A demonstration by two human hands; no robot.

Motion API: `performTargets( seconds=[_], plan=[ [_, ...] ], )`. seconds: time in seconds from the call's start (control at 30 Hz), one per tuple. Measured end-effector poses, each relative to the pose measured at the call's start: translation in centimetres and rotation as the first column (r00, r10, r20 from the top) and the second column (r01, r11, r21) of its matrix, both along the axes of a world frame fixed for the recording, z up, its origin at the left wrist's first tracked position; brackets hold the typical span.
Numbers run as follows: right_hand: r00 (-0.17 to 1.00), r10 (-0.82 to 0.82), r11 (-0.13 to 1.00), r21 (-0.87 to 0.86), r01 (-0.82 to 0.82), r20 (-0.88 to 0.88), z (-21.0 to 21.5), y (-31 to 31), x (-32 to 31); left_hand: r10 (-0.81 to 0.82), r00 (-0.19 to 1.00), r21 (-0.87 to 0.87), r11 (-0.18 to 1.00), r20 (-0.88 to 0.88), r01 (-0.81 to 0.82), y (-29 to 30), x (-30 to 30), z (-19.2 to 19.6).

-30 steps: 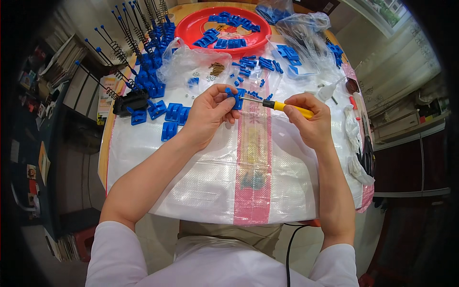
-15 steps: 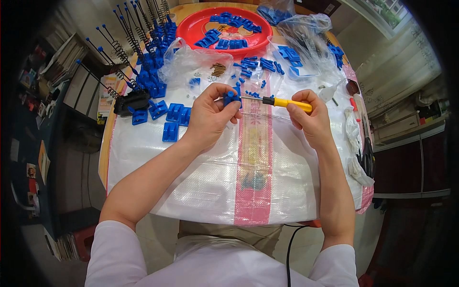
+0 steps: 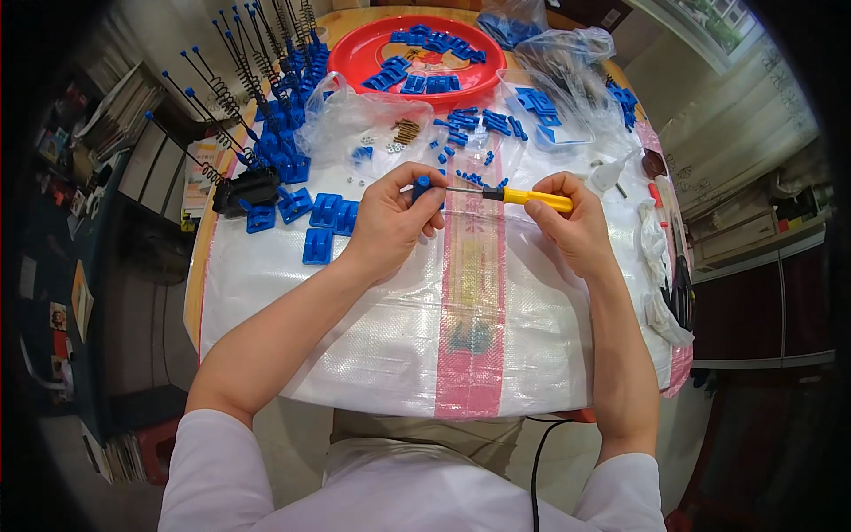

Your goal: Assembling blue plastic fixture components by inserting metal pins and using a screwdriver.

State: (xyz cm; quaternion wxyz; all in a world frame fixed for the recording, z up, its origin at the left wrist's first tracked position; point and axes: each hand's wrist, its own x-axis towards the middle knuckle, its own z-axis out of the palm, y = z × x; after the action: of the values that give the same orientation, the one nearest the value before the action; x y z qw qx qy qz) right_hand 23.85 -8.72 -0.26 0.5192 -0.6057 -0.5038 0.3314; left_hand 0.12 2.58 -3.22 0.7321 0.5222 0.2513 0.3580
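Observation:
Above the middle of the table, my left hand [image 3: 393, 215] is closed around a small blue plastic part [image 3: 421, 187], and the fingers cover much of it. My right hand [image 3: 573, 222] grips the yellow handle of a screwdriver [image 3: 539, 200] with a black collar. Its metal shaft points left and its tip reaches the blue part at my left fingers; whether it sits in a screw is hidden. Left of my left hand, several blue bracket-like pieces [image 3: 317, 246] lie on the white woven sheet [image 3: 381, 346].
A red round tray [image 3: 341, 66] holding blue parts stands at the back. Blue pieces with springs and rods [image 3: 284, 133] crowd the far left. Brass-coloured screws [image 3: 406, 132], small blue pegs [image 3: 463, 124] and a plastic bag [image 3: 355, 115] lie beyond my hands. Scissors [image 3: 681, 297] rest at the right edge.
The blue part has turned in my left hand, its round end now showing upright between the fingers. The screwdriver has shifted slightly and tilts a little more.

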Motion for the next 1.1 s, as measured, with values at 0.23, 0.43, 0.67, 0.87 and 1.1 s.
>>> performTargets(
  seconds=[0.23, 0.43, 0.67, 0.87, 1.1],
  plan=[
    [0.999, 0.047, 0.994, -0.102, -0.049, -0.019, -0.5, -0.1, 0.5, 0.028, 0.998, 0.100, 0.995, -0.051, -0.023, -0.4, 0.2, 0.1],
    [0.994, 0.082, 0.995, -0.054, -0.078, 0.066, 0.0, -0.3, -0.9, 0.069, 0.997, 0.121, 0.990, -0.021, -0.066, -0.3, 0.4, -0.2],
    [0.973, 0.066, 0.994, -0.096, -0.046, 0.220, 0.0, -0.3, -1.1, 0.066, 0.998, 0.140, 0.988, -0.014, -0.064, -0.4, 0.5, 0.1],
    [0.983, 0.051, 0.998, -0.051, -0.043, 0.177, -0.6, -0.2, -0.9, 0.081, 0.994, 0.154, 0.986, -0.070, -0.069, -0.5, 0.4, 0.2],
    [0.950, 0.050, 0.997, -0.074, -0.028, 0.308, -0.1, -0.3, -0.7, 0.072, 0.994, 0.157, 0.986, -0.084, -0.058, -0.7, 0.3, -0.1]
  ],
)
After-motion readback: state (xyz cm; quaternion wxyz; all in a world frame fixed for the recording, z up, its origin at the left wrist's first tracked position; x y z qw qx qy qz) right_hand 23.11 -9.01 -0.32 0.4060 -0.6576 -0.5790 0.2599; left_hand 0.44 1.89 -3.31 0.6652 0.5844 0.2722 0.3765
